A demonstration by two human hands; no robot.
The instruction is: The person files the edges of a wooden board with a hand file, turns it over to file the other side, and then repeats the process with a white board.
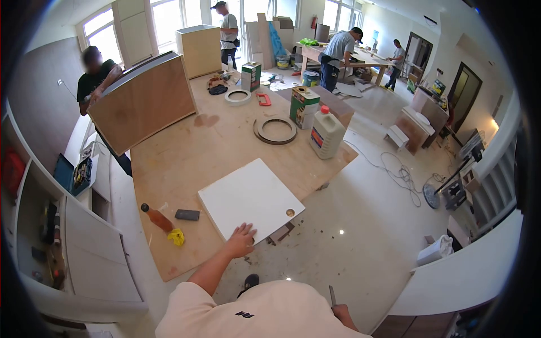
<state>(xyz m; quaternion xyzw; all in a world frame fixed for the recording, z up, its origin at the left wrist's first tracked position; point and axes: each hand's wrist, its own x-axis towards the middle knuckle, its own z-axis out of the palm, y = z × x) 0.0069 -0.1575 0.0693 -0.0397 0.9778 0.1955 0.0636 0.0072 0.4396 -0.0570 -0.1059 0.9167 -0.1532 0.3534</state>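
My left hand [241, 240] lies with its fingers spread on the near edge of a white panel [251, 197], which rests on the wooden table [169, 174]. A round hole [290, 212] shows near the panel's right corner. Low at the right, beside my body, my right hand [341, 311] is closed around a thin grey tool [332, 295], partly hidden by my shirt. Left of the panel are a dark grey block [187, 214], an orange-brown bottle [157, 217] and a crumpled yellow piece [176, 236].
Farther back stand a white jug [326, 133], a green can [304, 107] and edging rolls [275, 130]. At the left a person [96, 79] holds a wooden cabinet [143, 104]. Other people work behind. A cable [403, 177] crosses the floor.
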